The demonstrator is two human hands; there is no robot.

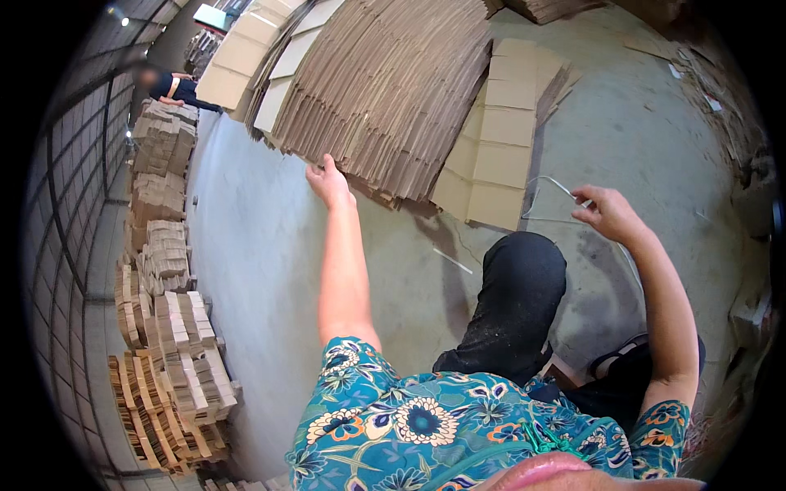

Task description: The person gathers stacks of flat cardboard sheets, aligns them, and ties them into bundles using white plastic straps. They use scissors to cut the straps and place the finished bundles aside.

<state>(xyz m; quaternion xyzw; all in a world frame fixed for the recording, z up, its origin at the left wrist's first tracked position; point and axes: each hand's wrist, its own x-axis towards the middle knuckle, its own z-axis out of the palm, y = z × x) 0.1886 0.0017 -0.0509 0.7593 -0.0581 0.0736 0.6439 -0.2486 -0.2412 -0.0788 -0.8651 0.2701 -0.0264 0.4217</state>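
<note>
A long row of flattened cardboard boxes (385,98), packed on edge, lies on the floor ahead of me. At its near left corner is my left hand (330,183), thumb up and fingers curled in by the lower edge; whether they grip anything is hidden. My right hand (604,214) pinches a thin white strap (555,183) to the right of the row. The strap bends in a loop beside the cardboard sheets (499,139) leaning at the row's right end. A tail of it hangs below that hand.
A short white strip (453,260) lies on the concrete floor (254,245) before my bent knee (524,286). Stacks of cardboard (192,352) line the left side by a gridded wall. Another person (176,88) stands far left. Cardboard scraps (696,82) lie far right.
</note>
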